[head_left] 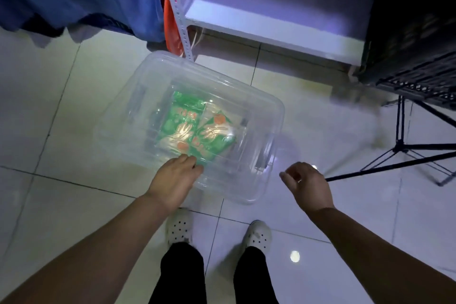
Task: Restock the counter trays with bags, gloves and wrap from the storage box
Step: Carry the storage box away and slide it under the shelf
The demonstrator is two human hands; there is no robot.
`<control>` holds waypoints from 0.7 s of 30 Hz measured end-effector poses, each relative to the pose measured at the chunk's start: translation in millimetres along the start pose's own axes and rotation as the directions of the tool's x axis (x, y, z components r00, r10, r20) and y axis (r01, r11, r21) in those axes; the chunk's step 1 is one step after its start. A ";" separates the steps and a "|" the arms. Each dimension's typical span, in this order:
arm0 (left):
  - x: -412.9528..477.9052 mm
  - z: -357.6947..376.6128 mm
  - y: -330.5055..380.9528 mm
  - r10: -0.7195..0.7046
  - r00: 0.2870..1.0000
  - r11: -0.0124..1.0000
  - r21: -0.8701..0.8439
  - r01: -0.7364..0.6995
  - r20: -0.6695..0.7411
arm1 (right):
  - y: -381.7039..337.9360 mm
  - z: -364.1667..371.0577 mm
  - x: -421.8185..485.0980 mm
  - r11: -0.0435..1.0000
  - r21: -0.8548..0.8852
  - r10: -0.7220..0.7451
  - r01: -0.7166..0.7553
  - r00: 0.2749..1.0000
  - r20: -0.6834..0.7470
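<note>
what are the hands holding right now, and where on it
Left hand curls on the near rim of the storage box; actual grip unclear. Right hand holds nothing.

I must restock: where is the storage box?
Head view, centre: the storage box sits on the tiled floor before the white shelf, the left hand at its near edge.

Dim room, cool bluish cast, wide-angle bend at edges.
Glare spots on glossy floor tiles (61,131); sheen on clear storage box (128,126); smear left of tripod (404,145), probably motion blur; upper-right corner nearly black.
</note>
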State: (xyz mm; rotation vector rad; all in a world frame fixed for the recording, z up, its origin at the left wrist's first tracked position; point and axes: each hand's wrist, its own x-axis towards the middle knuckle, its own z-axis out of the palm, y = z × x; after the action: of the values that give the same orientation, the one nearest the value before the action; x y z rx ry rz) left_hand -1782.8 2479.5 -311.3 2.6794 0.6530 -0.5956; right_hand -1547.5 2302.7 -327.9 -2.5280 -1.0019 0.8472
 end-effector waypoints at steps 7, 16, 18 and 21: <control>31.8 68.7 -17.1 0.073 0.997 0.996 0.058 -0.072 -0.017 | 26.7 68.6 11.5 0.882 0.292 0.375 -0.369 0.926 0.038; 31.6 121.0 -29.3 0.134 0.983 0.991 0.024 -0.132 -0.121 | 28.6 122.9 56.8 0.768 0.451 0.476 -0.455 0.876 0.073; 31.8 126.4 -37.5 0.121 0.981 0.993 0.010 -0.121 -0.154 | 29.8 128.6 63.2 0.718 0.494 0.498 -0.490 0.858 0.128; 32.4 127.5 -47.1 0.093 0.993 0.993 0.073 -0.088 -0.070 | 29.2 134.1 69.9 0.612 0.563 0.527 -0.555 0.817 0.233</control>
State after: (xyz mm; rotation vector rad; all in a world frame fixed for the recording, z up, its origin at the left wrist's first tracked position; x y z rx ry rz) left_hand -1820.4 2480.7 -445.9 2.7901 0.5349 -0.5076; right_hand -1574.2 2337.6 -475.6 -2.2102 0.1149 1.1567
